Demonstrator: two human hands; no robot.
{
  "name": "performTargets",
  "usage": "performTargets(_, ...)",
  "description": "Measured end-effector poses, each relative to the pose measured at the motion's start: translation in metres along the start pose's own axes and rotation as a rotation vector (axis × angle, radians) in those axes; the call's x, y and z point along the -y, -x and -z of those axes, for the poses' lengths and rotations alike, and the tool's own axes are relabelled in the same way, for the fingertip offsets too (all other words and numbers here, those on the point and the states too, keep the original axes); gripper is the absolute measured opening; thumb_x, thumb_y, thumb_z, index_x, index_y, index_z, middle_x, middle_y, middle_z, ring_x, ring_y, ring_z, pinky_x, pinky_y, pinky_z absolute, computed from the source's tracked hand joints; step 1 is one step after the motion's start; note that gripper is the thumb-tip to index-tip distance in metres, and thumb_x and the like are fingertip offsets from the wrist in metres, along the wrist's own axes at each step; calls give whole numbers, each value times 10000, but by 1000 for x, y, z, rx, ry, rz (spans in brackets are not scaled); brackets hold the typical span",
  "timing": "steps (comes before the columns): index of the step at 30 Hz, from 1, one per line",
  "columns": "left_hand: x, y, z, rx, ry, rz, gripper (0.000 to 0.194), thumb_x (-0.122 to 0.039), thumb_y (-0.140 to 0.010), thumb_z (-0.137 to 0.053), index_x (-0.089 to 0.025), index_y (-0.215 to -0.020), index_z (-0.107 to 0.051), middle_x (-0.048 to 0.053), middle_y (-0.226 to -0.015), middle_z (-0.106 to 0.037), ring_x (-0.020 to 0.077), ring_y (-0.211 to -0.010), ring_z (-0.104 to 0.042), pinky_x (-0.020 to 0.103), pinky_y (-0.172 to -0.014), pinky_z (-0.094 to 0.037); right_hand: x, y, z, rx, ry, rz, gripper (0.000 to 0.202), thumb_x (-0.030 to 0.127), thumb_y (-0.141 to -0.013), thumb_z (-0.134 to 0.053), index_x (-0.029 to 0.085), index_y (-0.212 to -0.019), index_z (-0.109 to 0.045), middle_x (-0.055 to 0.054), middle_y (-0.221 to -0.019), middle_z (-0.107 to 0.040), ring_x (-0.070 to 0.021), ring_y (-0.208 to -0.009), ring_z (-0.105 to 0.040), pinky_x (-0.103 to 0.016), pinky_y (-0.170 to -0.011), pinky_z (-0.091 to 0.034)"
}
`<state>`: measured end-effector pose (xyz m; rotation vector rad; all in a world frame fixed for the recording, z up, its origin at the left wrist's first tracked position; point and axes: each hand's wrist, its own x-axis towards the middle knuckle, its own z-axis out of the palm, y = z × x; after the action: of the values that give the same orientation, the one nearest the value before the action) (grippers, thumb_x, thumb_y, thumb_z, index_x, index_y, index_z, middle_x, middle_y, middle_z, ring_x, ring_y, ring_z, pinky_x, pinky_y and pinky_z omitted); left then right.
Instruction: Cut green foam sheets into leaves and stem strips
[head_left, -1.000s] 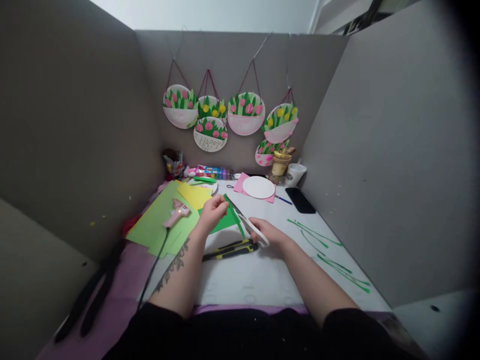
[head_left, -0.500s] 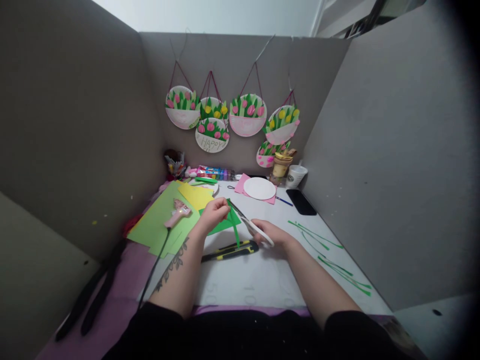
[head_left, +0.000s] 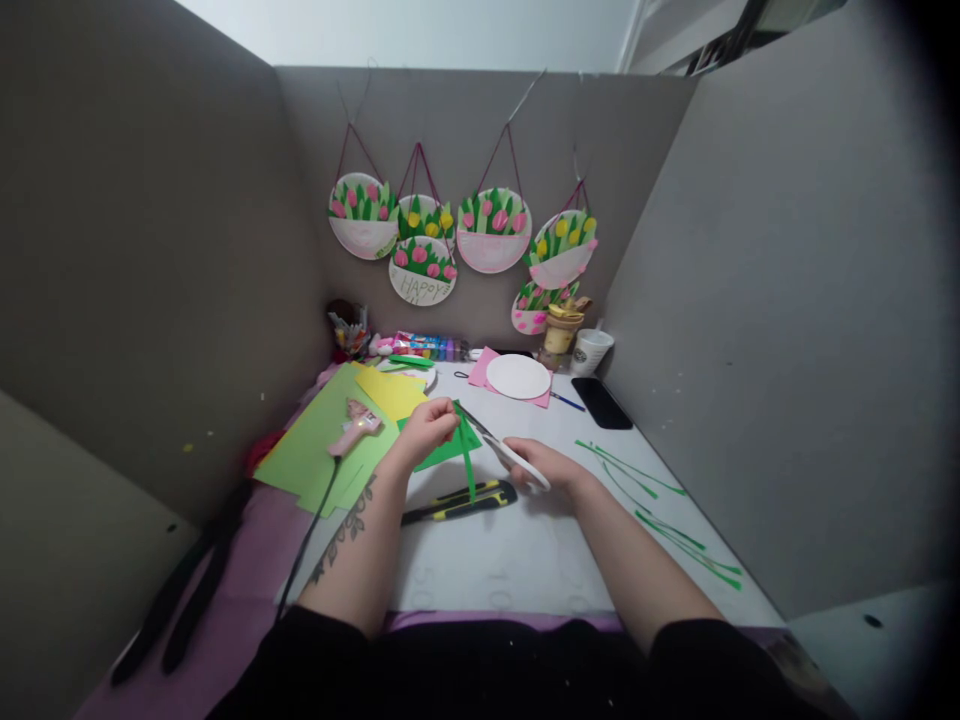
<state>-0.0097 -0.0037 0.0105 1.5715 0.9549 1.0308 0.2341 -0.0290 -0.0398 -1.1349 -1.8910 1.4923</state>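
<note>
On the right we see a black phone lying flat just in front of a white cup; against the grey back wall we have flower-decorated plates hanging from cords, and on our left a pink glue gun rests on light green sheets

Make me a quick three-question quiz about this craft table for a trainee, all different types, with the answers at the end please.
1. Which hand holds the scissors?
2. True or false: the left hand is pinching a green strip.
3. Fill in the blank: the round white ____ lies on top of the pink paper, near the back of the table.

Key:
1. The right hand.
2. True.
3. Plate.
</note>
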Motion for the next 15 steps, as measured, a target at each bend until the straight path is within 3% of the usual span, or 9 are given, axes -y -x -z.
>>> performTargets(15,-1,1,1,44,-37,-4,139,-228,-649,-493,-194,-556,-396,-71,-428,-397,69,-418,-323,202,-439,-236,1,4,4,17,-36,-24,356,400,-628,-714,199,-729,-438,68,-579,-446,-72,-490,-390,-190,-434,-295)
